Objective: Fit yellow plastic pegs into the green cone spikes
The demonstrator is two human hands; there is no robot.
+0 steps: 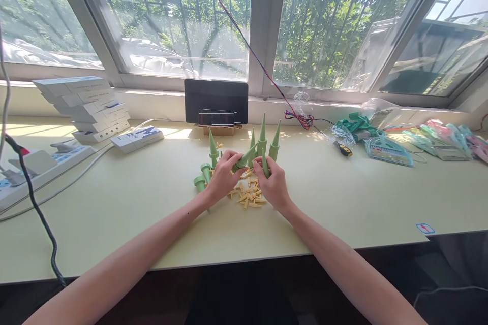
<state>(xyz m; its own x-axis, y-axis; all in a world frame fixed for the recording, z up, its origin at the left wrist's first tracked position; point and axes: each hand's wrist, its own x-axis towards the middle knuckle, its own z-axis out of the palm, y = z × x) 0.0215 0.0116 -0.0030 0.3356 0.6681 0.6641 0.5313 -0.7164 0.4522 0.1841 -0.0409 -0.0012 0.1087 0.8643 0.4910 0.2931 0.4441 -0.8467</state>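
My left hand [222, 176] is closed round a green cone-shaped spike [245, 157] that lies tilted, tip up and to the right. My right hand [273, 185] is closed round another green spike [264, 164] with its tip pointing up. Both hands meet over a heap of small yellow pegs [248, 196] on the pale table [125, 213]. Just behind my fingers, several green spikes [263, 138] stand upright. More green spikes [201, 175] stand or lie to the left of my left hand.
A dark tablet on a stand [216, 101] faces me at the back. Stacked white boxes [89, 106] and a power strip [41, 165] with cables are on the left. Bagged items [385, 144] and a small screwdriver [343, 149] lie at the right. A red-black wire [259, 61] hangs down.
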